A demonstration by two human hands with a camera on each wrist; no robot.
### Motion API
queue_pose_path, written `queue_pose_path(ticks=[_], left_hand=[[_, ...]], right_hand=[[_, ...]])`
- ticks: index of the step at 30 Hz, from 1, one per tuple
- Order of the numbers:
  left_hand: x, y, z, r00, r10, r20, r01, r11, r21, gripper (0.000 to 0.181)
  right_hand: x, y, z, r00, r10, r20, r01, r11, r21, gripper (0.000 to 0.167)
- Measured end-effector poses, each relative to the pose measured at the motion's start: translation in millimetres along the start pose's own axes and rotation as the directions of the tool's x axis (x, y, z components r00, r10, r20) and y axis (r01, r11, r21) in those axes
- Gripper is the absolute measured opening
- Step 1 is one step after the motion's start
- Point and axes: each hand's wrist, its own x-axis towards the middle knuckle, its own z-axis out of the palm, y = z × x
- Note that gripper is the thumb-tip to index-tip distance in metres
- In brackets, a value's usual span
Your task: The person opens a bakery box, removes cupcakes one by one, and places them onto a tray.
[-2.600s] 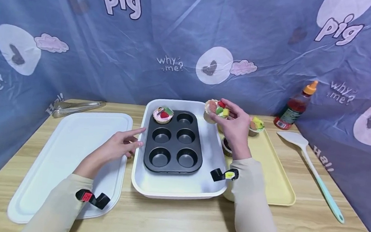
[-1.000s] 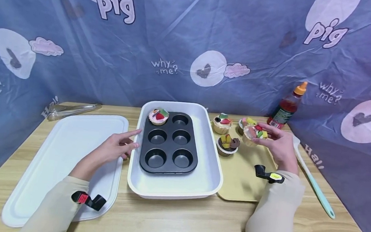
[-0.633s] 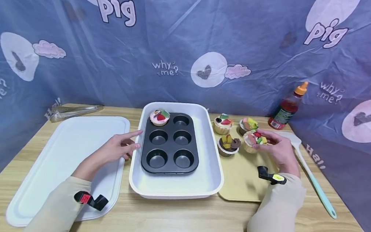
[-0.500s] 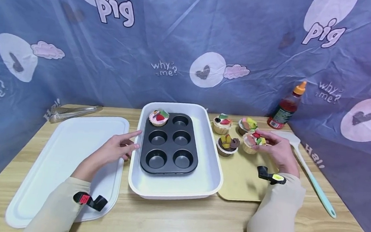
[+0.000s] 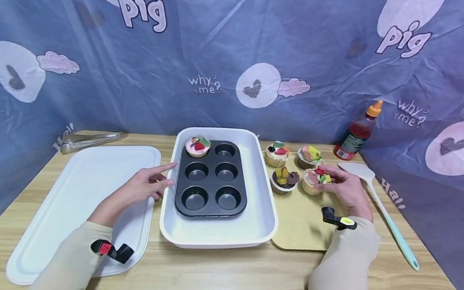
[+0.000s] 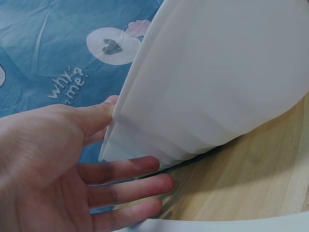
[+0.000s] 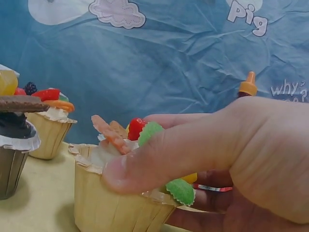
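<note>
My right hand (image 5: pixel 346 188) holds a fruit-topped cupcake (image 5: pixel 310 184) between thumb and fingers, low over the yellow tray (image 5: pixel 301 229). The right wrist view shows the thumb across its pale paper cup (image 7: pixel 120 208); the base is cut off. Beside it on the tray are a chocolate cupcake (image 5: pixel 284 182) and two fruit cupcakes, one with a berry (image 5: pixel 277 154) and one in a dark cup (image 5: pixel 308 157). My left hand (image 5: pixel 143 187) touches the left rim of the white basin (image 5: pixel 207 235), fingers extended. Inside the basin, a black muffin tin (image 5: pixel 211 180) bears one pink cupcake (image 5: pixel 197 146) at its back left.
A flat white tray (image 5: pixel 91 188) lies at left under my left forearm, with metal tongs (image 5: pixel 91 139) behind it. At right lie a spatula (image 5: pixel 391 219) and a standing sauce bottle (image 5: pixel 354 137). A blue curtain (image 5: pixel 208 32) closes off the back.
My right hand has carried the fruit cupcake from above the basin's back right corner rightward and down to the yellow tray. The left hand stays at the basin's rim.
</note>
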Motion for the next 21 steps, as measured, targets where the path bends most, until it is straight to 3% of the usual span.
queue_pose_path(ticks=[5,15,21], left_hand=[[-1.9,-0.5,-1.9,1.000,0.012,-0.001,-0.012,1.000,-0.005,0.060],[1.5,-2.6,-0.7,1.000,0.020,0.004,-0.020,1.000,-0.013,0.060],[0.8,-2.5,0.3,1.000,0.014,0.002,-0.014,1.000,-0.010,0.059]], right_hand=[[0.6,3,3,1.000,-0.010,0.000,0.010,1.000,0.017,0.072],[-1.3,0,-5,0.998,0.063,0.016,-0.061,0.996,-0.068,0.078],[-3.4,-5,-7,0.998,0.049,0.043,-0.044,0.993,-0.113,0.082]])
